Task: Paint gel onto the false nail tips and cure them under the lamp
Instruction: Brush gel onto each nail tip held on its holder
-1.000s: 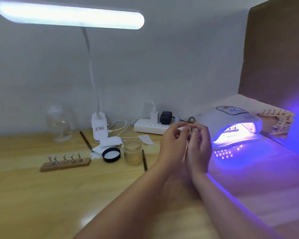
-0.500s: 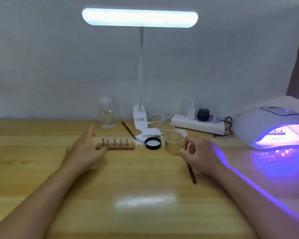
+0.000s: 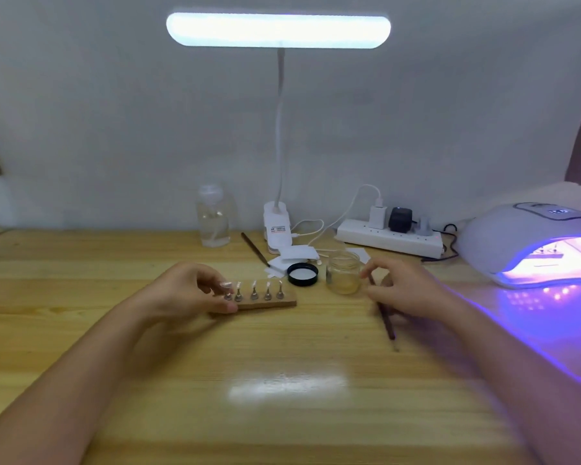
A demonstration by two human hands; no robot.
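Since half a second ago, the left hand point(image 3: 185, 290) has reached the wooden holder point(image 3: 265, 302): its fingers point(image 3: 215, 283) and thumb now pinch the left end. Right fingers point(image 3: 371, 270) curl around the brown brush point(image 3: 381, 313), which slants from beside the glass jar point(image 3: 342, 275) toward the viewer. Five pale nail tips point(image 3: 254, 285) stand upright on small metal stems (slightly blurred) along the holder, whose long axis runs left to right on the table point(image 3: 282, 414). Farther right, the curing lamp point(image 3: 530, 243) glows violet.
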